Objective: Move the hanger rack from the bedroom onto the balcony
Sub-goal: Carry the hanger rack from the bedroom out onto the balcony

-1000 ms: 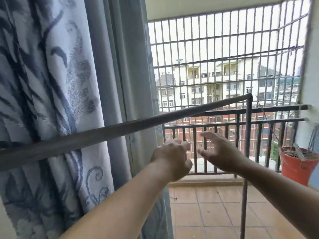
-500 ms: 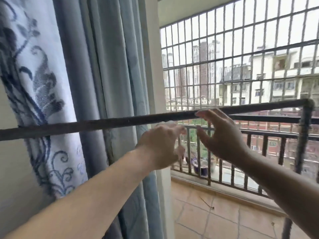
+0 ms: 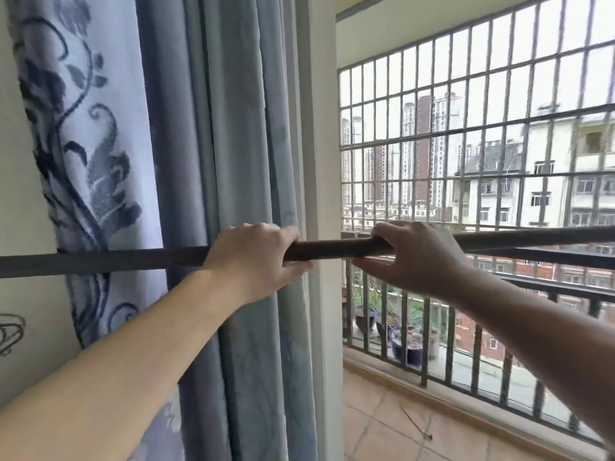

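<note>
The hanger rack's dark metal top bar (image 3: 332,249) runs almost level across the whole view, from the left edge to the right edge. My left hand (image 3: 256,256) is wrapped around the bar in front of the curtain. My right hand (image 3: 412,256) grips the same bar a little to the right, fingers over the top and thumb beneath. The rack's uprights and feet are out of view.
A blue curtain (image 3: 239,128) and a white flowered one (image 3: 83,128) hang at left beside the white door frame (image 3: 319,128). The balcony has a tiled floor (image 3: 399,427), a dark railing (image 3: 466,344) and a window grille (image 3: 466,128). Plant pots (image 3: 402,341) stand behind the railing.
Both hands rose from just beneath the bar and closed around it. The view turned left and nearer the door frame; the rack's right upright left the view.
</note>
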`<state>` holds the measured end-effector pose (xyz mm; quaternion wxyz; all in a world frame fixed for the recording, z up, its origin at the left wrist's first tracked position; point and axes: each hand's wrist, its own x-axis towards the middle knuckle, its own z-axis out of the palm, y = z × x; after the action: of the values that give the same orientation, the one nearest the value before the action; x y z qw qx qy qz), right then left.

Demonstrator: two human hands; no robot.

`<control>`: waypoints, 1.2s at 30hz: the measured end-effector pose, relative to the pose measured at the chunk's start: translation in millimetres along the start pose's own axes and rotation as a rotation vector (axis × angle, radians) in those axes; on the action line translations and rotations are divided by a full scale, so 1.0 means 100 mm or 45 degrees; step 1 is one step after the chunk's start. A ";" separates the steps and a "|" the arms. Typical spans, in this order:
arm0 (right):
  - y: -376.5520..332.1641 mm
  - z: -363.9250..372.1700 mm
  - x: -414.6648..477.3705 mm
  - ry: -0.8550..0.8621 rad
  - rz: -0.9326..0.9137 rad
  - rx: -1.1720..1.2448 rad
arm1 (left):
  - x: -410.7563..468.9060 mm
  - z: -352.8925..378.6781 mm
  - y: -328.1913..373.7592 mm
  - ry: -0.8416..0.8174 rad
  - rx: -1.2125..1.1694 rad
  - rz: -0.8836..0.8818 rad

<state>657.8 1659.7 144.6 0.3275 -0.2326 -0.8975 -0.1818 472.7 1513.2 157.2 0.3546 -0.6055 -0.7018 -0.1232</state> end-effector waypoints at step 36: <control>1.81 0.14 -0.10 -0.068 0.168 -0.110 | 1.34 0.49 1.54 -0.067 0.021 -0.059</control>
<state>754.6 1813.0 159.5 0.3042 -0.3097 -0.8801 -0.1921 598.4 1681.5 169.5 0.3383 -0.5891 -0.7256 -0.1096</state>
